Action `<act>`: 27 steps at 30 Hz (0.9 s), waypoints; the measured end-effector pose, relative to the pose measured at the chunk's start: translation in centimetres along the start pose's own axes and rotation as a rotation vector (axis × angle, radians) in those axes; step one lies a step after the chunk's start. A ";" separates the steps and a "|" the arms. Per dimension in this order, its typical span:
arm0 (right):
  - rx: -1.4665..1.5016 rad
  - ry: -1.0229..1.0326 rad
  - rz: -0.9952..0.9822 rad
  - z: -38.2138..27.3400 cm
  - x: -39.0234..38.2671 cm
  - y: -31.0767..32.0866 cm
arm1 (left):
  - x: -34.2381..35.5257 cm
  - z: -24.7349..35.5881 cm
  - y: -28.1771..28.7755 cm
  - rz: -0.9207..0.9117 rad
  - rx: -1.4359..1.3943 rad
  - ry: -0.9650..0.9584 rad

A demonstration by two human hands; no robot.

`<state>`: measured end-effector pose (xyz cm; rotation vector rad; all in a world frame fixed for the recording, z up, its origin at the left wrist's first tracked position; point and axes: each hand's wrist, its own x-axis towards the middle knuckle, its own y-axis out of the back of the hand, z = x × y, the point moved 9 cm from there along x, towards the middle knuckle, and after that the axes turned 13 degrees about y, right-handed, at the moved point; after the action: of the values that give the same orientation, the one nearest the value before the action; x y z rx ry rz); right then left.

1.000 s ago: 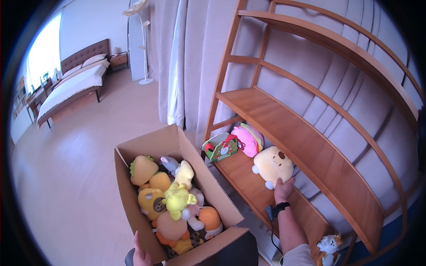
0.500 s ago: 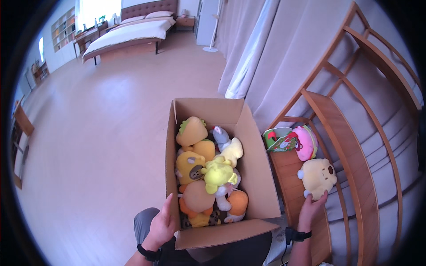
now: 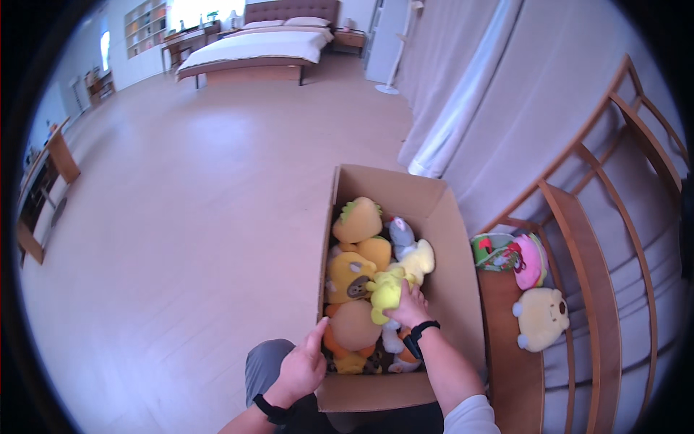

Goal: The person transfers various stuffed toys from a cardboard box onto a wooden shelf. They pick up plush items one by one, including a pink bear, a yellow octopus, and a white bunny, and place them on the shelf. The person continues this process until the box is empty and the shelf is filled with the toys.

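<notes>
A cardboard box (image 3: 463, 289) full of plush toys stands open in front of me. My right hand (image 3: 410, 307) reaches into it, its fingers closed around a bright yellow plush toy (image 3: 385, 295) on top of the pile. My left hand (image 3: 302, 367) lies against the near left side of the box, fingers stretched along the edge. Around the held toy are a yellow-orange plush (image 3: 347, 278), a round peach-coloured plush (image 3: 354, 325), a tan plush with green trim (image 3: 359, 220) and a pale yellow plush (image 3: 418, 260). My right hand hides part of the toys beneath it.
On the wooden rack (image 3: 512, 311) at the right sit a cream bear plush (image 3: 542, 318), a pink plush (image 3: 530, 262) and a green-and-red item (image 3: 495, 252). Curtains (image 3: 463, 87) hang behind it. A bed (image 3: 253, 49) stands far across the floor (image 3: 181, 217).
My right hand has left the cream bear plush on the rack and moved left into the box, onto the yellow plush. The view has shifted left; my left hand stays by the box's edge.
</notes>
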<state>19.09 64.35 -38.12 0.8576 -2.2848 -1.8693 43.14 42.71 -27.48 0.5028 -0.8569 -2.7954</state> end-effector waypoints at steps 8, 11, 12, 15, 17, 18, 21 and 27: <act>0.178 -0.026 0.197 2.4 0.9 -2.3 | -0.5 -0.9 0.4 -0.011 -0.049 0.004; 1.033 0.046 0.468 7.2 1.6 -1.7 | 0.1 -0.2 0.0 -0.061 -0.029 0.016; 1.346 -0.068 0.214 4.4 -0.3 -0.2 | -0.1 -0.6 0.3 -0.070 -0.021 0.047; 1.878 0.052 0.038 2.9 -2.4 3.0 | -0.5 -0.8 0.5 -0.041 -0.006 0.032; 2.090 0.149 -0.035 -0.2 -6.8 7.2 | -0.6 -0.8 0.5 -0.023 0.008 0.012; 2.190 0.240 -0.135 -1.2 -9.0 8.4 | -0.6 -0.5 0.4 -0.023 0.017 0.000; 2.312 0.331 -0.236 -1.4 -13.7 8.8 | -0.4 -0.1 0.0 -0.003 -0.005 -0.038; 2.191 0.301 -0.145 -1.4 -19.1 7.6 | -0.4 -0.3 0.0 -0.054 0.044 0.010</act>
<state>32.85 72.56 -25.22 0.9656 -3.0162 1.4841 43.65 42.68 -27.61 0.5546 -0.9178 -2.8259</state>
